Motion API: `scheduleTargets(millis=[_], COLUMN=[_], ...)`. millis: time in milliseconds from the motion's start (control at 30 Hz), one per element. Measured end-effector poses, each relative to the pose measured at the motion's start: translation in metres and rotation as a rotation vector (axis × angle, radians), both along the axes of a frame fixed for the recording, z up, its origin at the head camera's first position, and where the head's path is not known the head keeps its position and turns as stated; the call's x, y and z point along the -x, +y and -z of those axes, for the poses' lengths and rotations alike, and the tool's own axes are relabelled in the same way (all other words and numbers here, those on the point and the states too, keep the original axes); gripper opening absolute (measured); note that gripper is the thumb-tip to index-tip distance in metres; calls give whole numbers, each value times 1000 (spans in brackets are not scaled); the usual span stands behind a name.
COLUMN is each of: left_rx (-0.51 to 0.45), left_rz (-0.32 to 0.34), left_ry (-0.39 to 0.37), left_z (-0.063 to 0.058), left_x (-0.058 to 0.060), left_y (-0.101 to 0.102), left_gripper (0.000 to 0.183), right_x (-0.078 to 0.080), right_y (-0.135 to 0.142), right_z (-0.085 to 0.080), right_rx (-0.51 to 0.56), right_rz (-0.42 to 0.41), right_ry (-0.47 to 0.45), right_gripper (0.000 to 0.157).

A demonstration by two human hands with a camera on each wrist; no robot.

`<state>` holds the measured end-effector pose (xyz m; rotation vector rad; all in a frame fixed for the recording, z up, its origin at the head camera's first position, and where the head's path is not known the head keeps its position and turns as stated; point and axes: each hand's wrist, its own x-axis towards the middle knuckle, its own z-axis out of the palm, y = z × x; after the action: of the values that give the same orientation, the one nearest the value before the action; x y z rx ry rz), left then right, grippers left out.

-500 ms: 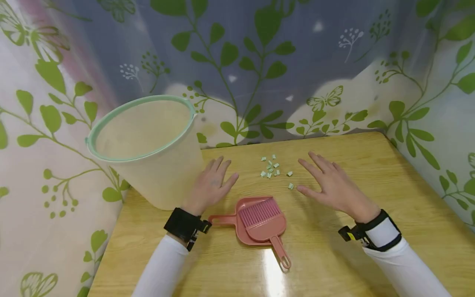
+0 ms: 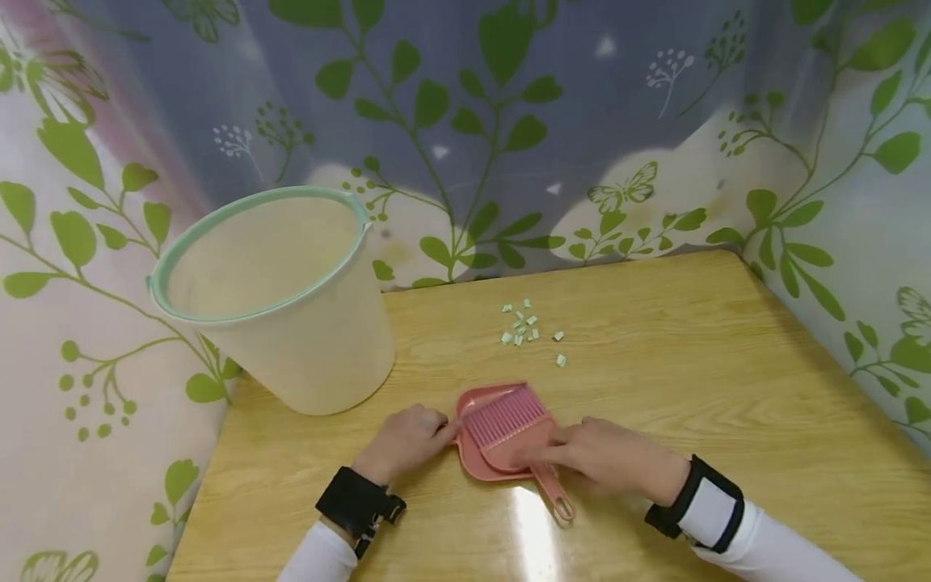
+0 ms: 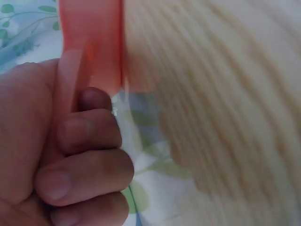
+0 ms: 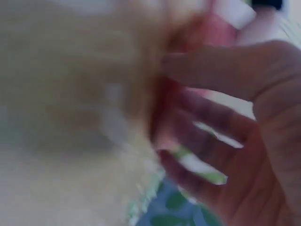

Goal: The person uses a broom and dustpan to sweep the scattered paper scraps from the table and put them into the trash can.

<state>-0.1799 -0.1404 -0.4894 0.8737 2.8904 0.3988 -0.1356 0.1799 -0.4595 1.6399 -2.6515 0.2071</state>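
My left hand [image 2: 407,440] grips the handle of a pink dustpan [image 2: 470,459] on the table. In the left wrist view its fingers [image 3: 89,176] are curled round the handle [image 3: 68,89]. A pink hand brush [image 2: 518,440] lies in the dustpan, bristles facing away and its handle [image 2: 554,493] sticking out over the near edge. My right hand [image 2: 614,457] is at the brush, its outstretched fingers overlapping the brush where head and handle meet. Blurred in the right wrist view, the right thumb [image 4: 211,70] and the spread fingers lie on either side of the pink brush.
Several small pale green bits [image 2: 506,338] are scattered on the wooden table [image 2: 655,347] beyond the dustpan. A tall cream bucket [image 2: 313,364] with a green rim stands at the left. Leaf-patterned curtain [image 2: 502,194] hangs behind the table and along both sides.
Both hands have come back from beside the green bits towards the dustpan and brush. The left hand has taken hold of the dustpan handle; the right has reached the brush.
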Motion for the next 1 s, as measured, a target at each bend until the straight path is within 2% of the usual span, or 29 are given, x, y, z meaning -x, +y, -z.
scheduleTargets(millis=[67, 133, 267, 333, 467, 500, 567, 667, 733, 800, 867, 933, 1000], left_rx=[3, 3, 14, 13, 8, 9, 18, 13, 6, -11, -15, -16, -16], left_rz=[-7, -12, -26, -39, -60, -62, -67, -66, -62, -68, -76, -93, -90], left_ry=[51, 76, 67, 57, 44, 41, 28, 33, 55, 57, 46, 11, 3], left_z=[1, 1, 1, 1, -1, -1, -2, -1, -1, -2, -3, -5, -5], left_x=[1, 1, -1, -4, -7, -7, -8, -7, -6, -3, -2, -1, -1], left_y=[2, 3, 3, 3, 3, 4, 4, 4, 4, 4, 3, 2, 1], left_gripper=[48, 49, 51, 51, 51, 50, 51, 50, 50, 50, 51, 52, 52], right_x=[0, 0, -1, -1, 3, 4, 7, 15, 24, 38, 52, 61, 63], right_y=[-8, -14, -23, -24, -18, -14, -4, 17, 32, 46, 58, 65, 65], right_z=[8, 12, 15, 12, 1, -3, -12, -29, -40, -43, -39, -27, -15], right_rx=[-16, -3, 113, 161, 239, 266, 359, 484, 526, 498, 457, 428, 423], right_rz=[-61, -116, -214, -215, -93, -61, -17, 57, 144, 262, 357, 419, 441], right_ry=[132, 244, 364, 414, 426, 394, 268, 117, 72, 108, 154, 189, 194], right_gripper=[65, 48, 19, 14, 23, 28, 31, 29, 32, 35, 34, 33, 30])
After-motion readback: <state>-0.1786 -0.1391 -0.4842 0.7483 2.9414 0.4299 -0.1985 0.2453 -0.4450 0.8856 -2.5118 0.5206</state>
